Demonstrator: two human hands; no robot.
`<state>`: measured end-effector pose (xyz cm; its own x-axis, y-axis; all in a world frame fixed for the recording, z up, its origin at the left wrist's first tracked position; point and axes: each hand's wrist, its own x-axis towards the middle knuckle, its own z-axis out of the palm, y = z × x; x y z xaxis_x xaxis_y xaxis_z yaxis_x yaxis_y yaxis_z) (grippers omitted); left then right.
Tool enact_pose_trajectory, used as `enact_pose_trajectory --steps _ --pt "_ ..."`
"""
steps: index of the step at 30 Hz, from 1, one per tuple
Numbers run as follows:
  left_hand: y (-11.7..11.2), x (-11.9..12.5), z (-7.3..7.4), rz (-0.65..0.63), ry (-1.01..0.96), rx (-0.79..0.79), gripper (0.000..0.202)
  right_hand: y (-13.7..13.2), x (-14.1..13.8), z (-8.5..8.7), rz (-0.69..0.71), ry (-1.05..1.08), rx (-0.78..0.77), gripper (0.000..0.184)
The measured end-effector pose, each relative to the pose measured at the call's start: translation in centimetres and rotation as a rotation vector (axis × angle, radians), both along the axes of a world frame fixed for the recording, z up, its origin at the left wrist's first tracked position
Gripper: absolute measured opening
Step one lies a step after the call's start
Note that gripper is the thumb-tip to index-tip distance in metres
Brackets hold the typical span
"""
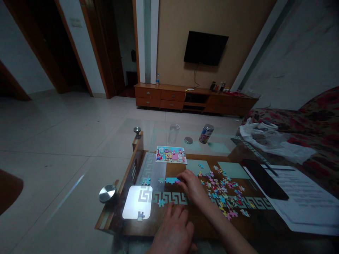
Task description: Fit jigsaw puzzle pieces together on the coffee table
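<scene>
My right hand [191,186] rests its fingertips on the end of a row of joined blue puzzle pieces [171,180] on the glass-topped table [124,169]. I cannot tell whether it grips them. My left hand [173,231] sits lower, fingers spread on the glass and holding nothing. A heap of loose multicoloured puzzle pieces [224,194] lies right of my right hand. Small joined pieces [145,181] and single pieces [161,203] lie to the left. A printed cartoon picture card [171,155] lies beyond my hands.
A black phone [265,178] lies on papers [299,194] at the right. A drinking glass [173,133], a metal lid [188,140] and a can [206,134] stand on the far tabletop. A white plastic bag [272,139] lies beside a floral sofa [315,127].
</scene>
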<state>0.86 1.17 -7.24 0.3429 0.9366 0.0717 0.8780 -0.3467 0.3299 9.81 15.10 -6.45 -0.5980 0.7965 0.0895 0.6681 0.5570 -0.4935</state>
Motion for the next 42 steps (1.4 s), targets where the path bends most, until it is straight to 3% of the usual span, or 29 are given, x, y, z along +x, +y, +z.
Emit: enact_pose_trajectory --steps 6,14,25,42 --pt "0.1 -0.1 0.5 -0.026 0.042 -0.006 0.04 0.0 0.0 0.0 0.0 -0.011 0.003 0.011" --pt "0.0 -0.2 -0.1 0.0 0.009 0.0 0.039 -0.7 -0.2 1.2 -0.032 -0.099 0.001 0.014" --pt "-0.1 -0.3 1.3 -0.008 -0.002 -0.118 0.037 -1.0 0.3 1.2 -0.066 -0.149 0.021 0.017" --pt "-0.2 -0.2 -0.3 -0.007 -0.014 -0.012 0.037 -1.0 -0.3 1.0 -0.047 -0.05 0.026 0.013"
